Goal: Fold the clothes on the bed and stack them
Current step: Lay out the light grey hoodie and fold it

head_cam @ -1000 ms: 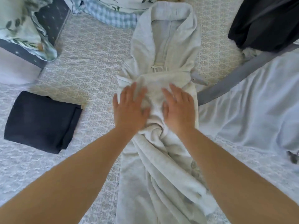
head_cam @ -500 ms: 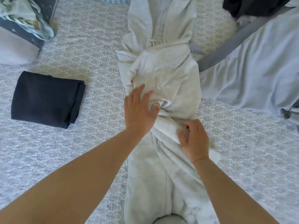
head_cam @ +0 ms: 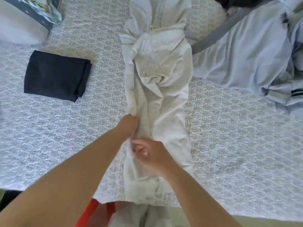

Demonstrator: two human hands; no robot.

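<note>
A light grey hooded garment [head_cam: 159, 82] lies stretched along the middle of the bed [head_cam: 237, 145], its hood at the far side and its lower part hanging over the near edge; the cloth is bunched and twisted around the middle, with many wrinkles. The left hand [head_cam: 130, 123] is at the left edge of this garment, its fingers curled down into the cloth, so it grips the edge there; the fingertips are hidden under the fabric. The right hand [head_cam: 150, 154] is just near of the left one, over the lower part of the garment; its fingers are curled and it seems to pinch a fold of the cloth, though the motion blur makes the exact grip hard to see. The 2 hands are close together, almost touching.

On the left, well apart from the grey garment, 1 dark folded garment [head_cam: 55, 76] lies flat on the bed cover, which has a pale lace-like pattern. On the right a pale blue garment [head_cam: 246, 51] lies unfolded and spread out, with a grey band [head_cam: 218, 31] running across its far edge; beside it at the far right corner there is a dark cloth [head_cam: 229, 2]. At the far left corner a pillow with leaf print [head_cam: 47, 10] is partly seen. Below the near edge of the bed something red [head_cam: 88, 213] shows.
</note>
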